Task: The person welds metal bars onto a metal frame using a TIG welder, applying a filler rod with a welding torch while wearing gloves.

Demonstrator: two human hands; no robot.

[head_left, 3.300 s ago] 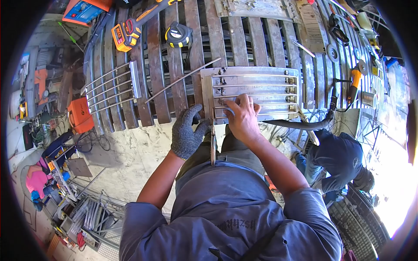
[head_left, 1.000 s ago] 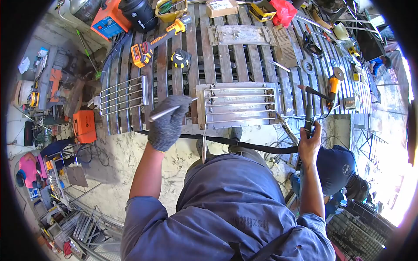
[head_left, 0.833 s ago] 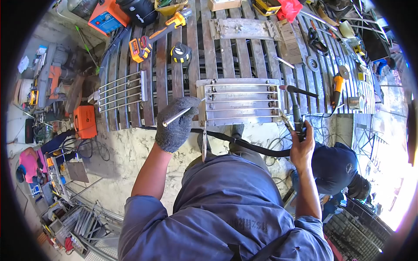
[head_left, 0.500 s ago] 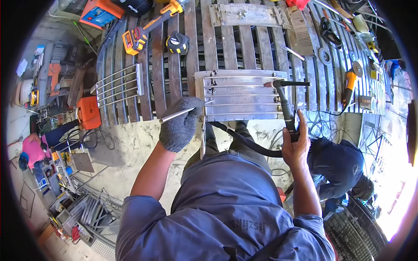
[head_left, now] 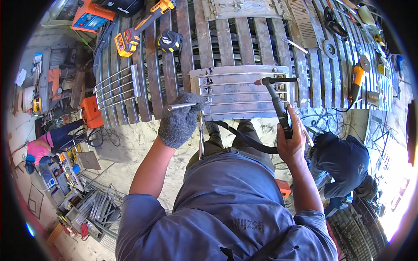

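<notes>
My left hand [head_left: 178, 122], in a dark grey knitted glove, is closed around a thin metal rod [head_left: 182, 106] at the left edge of the metal plate. My bare right hand [head_left: 291, 141] grips a black TIG welding torch [head_left: 278, 104]. Its pinkish nozzle points left, above the right part of the plate. That flat metal plate [head_left: 244, 114] lies at the bench's near edge, with several thin rods [head_left: 235, 92] running across it between small clamps or stops at both sides. The torch's black cable hangs down in front of my legs.
On the slatted metal bench [head_left: 204, 39] lie a finished-looking rod rack [head_left: 136, 80], a yellow-orange cordless tool [head_left: 126, 41], a tape measure [head_left: 170, 41] and an angle grinder [head_left: 358, 80]. One person [head_left: 339, 163] bends at right; another [head_left: 39, 150] is at far left.
The rod in my left hand has turned closer to level. My right hand and the torch have shifted a little left over the plate. The view has moved slightly.
</notes>
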